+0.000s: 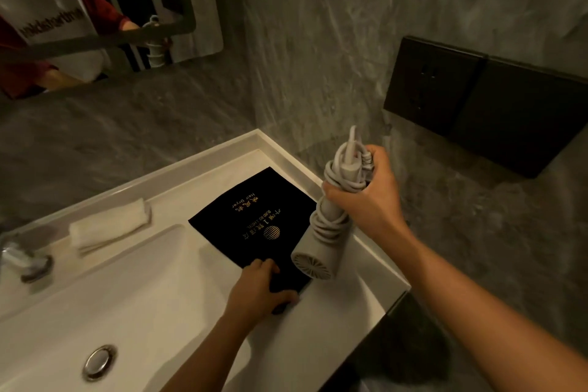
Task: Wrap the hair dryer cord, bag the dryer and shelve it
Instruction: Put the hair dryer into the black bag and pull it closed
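A grey hair dryer hangs head-down over the right rim of the white basin counter. Its cord is wound in coils around the handle, with the plug sticking up at the top. My right hand grips the handle and the coils. A flat black cloth bag with gold lettering lies on the counter left of the dryer. My left hand pinches the bag's near edge between thumb and fingers.
A folded white towel lies on the counter's back ledge, with a chrome tap to its left. The basin drain is at the lower left. A black socket panel is on the marble wall. A mirror hangs upper left.
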